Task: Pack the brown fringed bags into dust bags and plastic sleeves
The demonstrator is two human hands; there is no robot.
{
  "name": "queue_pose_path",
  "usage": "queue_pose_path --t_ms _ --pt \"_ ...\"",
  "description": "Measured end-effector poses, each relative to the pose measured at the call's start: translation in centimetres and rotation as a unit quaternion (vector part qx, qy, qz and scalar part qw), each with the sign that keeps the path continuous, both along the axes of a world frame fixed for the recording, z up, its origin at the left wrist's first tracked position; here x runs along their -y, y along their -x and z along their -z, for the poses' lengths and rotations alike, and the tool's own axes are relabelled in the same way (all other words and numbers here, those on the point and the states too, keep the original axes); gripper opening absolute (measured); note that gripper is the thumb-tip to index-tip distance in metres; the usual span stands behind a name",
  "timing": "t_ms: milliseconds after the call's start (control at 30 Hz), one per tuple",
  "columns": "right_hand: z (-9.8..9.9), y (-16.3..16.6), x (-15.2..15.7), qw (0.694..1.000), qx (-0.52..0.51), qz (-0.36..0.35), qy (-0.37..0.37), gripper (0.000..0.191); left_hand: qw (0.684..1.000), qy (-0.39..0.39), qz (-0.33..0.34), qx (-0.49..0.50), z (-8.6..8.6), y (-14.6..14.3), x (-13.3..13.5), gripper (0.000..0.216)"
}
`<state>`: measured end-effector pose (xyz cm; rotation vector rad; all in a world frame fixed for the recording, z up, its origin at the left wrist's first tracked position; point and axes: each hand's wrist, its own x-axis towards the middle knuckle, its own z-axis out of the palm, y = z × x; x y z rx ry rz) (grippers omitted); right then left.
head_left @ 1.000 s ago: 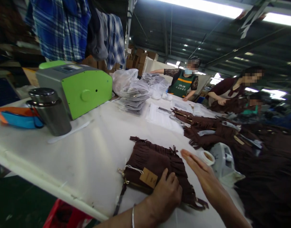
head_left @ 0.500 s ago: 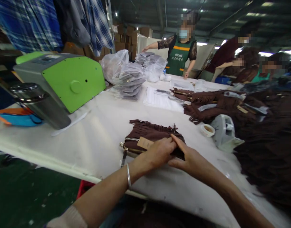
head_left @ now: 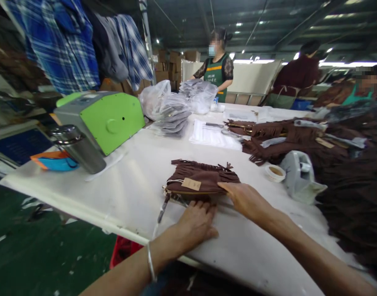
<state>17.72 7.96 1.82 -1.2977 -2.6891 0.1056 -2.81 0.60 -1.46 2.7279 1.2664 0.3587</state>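
A dark brown fringed zip bag (head_left: 207, 179) lies on the white table with its fringe away from me. A tan paper tag (head_left: 191, 183) on a white string rests on its face, and a strap with a wrapped end (head_left: 163, 209) hangs from its left corner. My right hand (head_left: 248, 201) grips the bag's right end, fingertips on top, the thumb's side partly hidden. In front of the zip edge, my left hand (head_left: 197, 222) lies palm down with its fingers stretched toward the bag and its thumb apart; its fingertips are at the bag's near edge.
A grey tape dispenser (head_left: 301, 176) and tape roll (head_left: 275, 172) stand at right, beside piled brown bags (head_left: 287, 135). White sheets (head_left: 214, 135) and stacked bagged goods (head_left: 173, 115) lie beyond. At left are a green-sided machine (head_left: 114, 119) and steel flask (head_left: 83, 150). A co-worker (head_left: 214, 74) stands behind.
My left hand has come off the bag's top and moved down toward me to its near edge. The zip edge and tag now show more fully. My right hand stays at the right end.
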Motion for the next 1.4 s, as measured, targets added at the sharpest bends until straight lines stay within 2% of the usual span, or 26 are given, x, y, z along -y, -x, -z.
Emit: queue_pose_path --t_ms 67,133,267,300,367,433,500,567,633,800,933,1033,1100,1167,1233,1333,1400 --pt "1.2 -0.6 0.6 1.000 -0.004 -0.015 -0.021 0.060 0.999 -0.018 -0.024 -0.029 1.6 0.6 1.0 0.042" --pt "2.9 -1.3 1.2 0.998 -0.006 -0.030 -0.054 0.066 0.998 -0.032 -0.028 -0.041 2.2 2.6 1.8 0.033" --pt "6.2 -2.0 2.0 0.987 -0.014 -0.043 -0.157 0.072 0.998 -0.055 -0.030 -0.024 0.8 8.3 3.8 0.031" --pt "6.7 -2.0 2.2 0.982 -0.018 -0.043 -0.182 0.072 0.996 -0.065 -0.054 0.001 0.4 9.6 4.1 0.031" --pt "7.4 -1.9 2.4 0.975 -0.024 -0.043 -0.218 0.070 0.980 -0.115 -0.153 0.049 0.1 11.5 4.4 0.027" --pt "7.8 -1.9 2.3 0.971 -0.028 -0.041 -0.233 0.068 0.950 -0.177 -0.254 0.047 0.8 12.3 4.3 0.030" --pt "8.0 -2.0 2.0 0.971 -0.030 -0.038 -0.233 0.067 0.941 -0.186 -0.282 0.006 2.1 11.9 4.2 0.043" --pt "8.2 -2.2 1.6 0.972 -0.034 -0.035 -0.231 0.069 0.951 -0.143 -0.274 -0.017 3.3 10.4 4.4 0.049" --pt "8.2 -2.5 1.2 0.974 -0.040 -0.038 -0.219 0.070 0.959 -0.098 -0.264 -0.003 3.8 8.4 4.9 0.050" --pt "8.3 -3.1 0.7 0.982 -0.069 -0.036 -0.171 0.073 0.973 -0.039 -0.217 0.063 3.0 3.0 5.0 0.040" --pt "8.4 -3.6 0.2 0.983 -0.070 -0.058 -0.162 0.063 0.977 -0.023 -0.213 0.024 2.7 0.5 3.3 0.026" --pt "7.6 -3.7 0.3 0.977 -0.053 -0.066 -0.197 0.049 0.980 -0.042 -0.197 0.006 3.1 0.4 2.5 0.016" --pt "6.7 -3.1 1.0 0.966 -0.050 -0.073 -0.243 0.048 0.985 -0.065 -0.160 0.016 3.8 0.9 2.4 0.013" --pt "5.7 -1.8 2.1 0.951 -0.069 -0.099 -0.284 0.051 0.986 -0.103 -0.126 0.033 4.7 1.5 2.4 0.013" --pt "5.1 -0.2 3.2 0.935 -0.103 -0.142 -0.308 0.043 0.983 -0.144 -0.103 0.048 5.5 1.8 2.6 0.017" --pt "5.2 2.1 4.0 0.921 -0.135 -0.196 -0.308 0.026 0.980 -0.171 -0.084 0.059 5.9 2.1 2.8 0.020" --pt "5.7 2.9 3.9 0.925 -0.147 -0.196 -0.290 0.022 0.982 -0.160 -0.051 0.082 5.4 2.5 2.9 0.020"
